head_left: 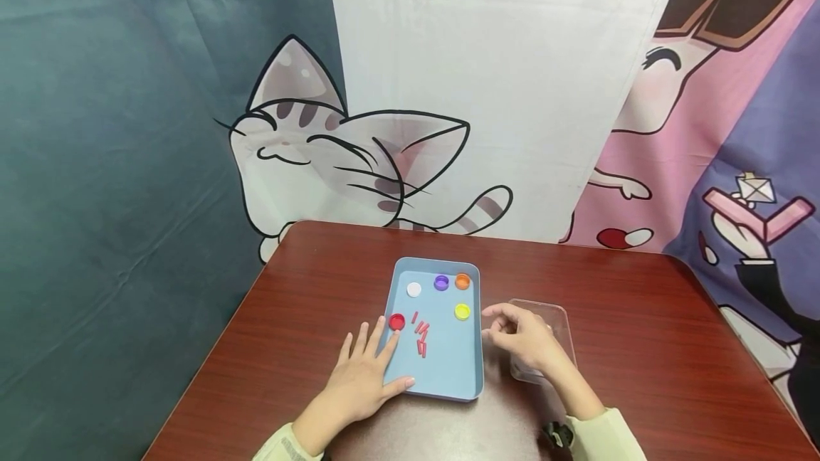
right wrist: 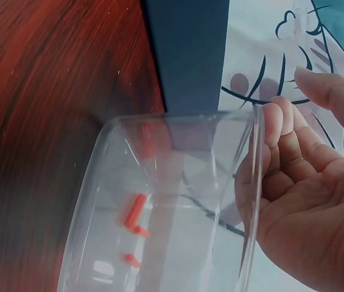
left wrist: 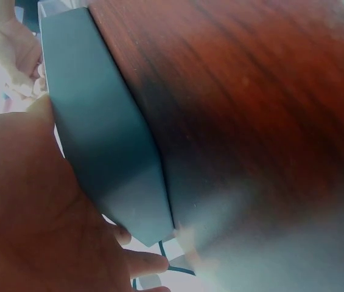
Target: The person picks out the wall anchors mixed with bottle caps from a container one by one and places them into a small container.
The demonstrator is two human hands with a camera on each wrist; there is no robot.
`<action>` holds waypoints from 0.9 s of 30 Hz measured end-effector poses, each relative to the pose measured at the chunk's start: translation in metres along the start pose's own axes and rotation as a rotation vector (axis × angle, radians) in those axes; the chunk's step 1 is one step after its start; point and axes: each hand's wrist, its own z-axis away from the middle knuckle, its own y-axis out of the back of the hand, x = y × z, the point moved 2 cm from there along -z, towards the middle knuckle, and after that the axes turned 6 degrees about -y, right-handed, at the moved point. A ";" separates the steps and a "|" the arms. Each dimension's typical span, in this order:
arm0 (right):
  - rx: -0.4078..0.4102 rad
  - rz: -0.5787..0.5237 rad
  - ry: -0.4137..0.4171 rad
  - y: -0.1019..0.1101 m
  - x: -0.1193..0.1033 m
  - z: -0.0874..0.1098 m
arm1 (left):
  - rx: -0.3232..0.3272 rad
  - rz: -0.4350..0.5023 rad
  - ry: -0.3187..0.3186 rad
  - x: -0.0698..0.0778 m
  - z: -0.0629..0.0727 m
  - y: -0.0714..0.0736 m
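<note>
Nearest the head camera, pale sleeves (head_left: 605, 436) reach in from the table's near edge. The left hand (head_left: 359, 383) lies spread, fingers straight, across the left rim of the blue tray (head_left: 448, 370), its thumb over the near edge, gripping nothing. Between the tray and the clear box (head_left: 567, 333) hovers the right hand (head_left: 527, 338), its fingers loosely bent; the right wrist view shows thumb and fingertips apart, with nothing between them. Small red sticks (head_left: 424, 350) lie loose mid-tray, beside the red dish (head_left: 397, 321); white (head_left: 413, 289), purple (head_left: 441, 282), orange (head_left: 463, 282) and yellow (head_left: 463, 312) dishes stand farther back. Whether the dishes hold anything is too small to tell. More red pieces (right wrist: 136, 211) lie inside the box. The step in hand is probably shifting sticks between box and tray; the next move likely calls for a fine fingertip pinch while the tray stays steady.
</note>
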 end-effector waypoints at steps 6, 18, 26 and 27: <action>-0.011 -0.043 0.028 -0.006 -0.004 -0.001 | 0.002 -0.002 0.001 0.001 0.000 0.001; -0.051 -0.056 0.057 -0.021 -0.014 -0.002 | 0.011 -0.011 -0.002 0.001 0.000 0.000; -0.073 -0.078 0.059 -0.032 -0.019 -0.004 | 0.012 -0.011 0.003 0.000 0.000 -0.002; -0.075 -0.079 0.063 -0.033 -0.019 -0.004 | 0.012 -0.011 0.003 0.000 0.000 -0.002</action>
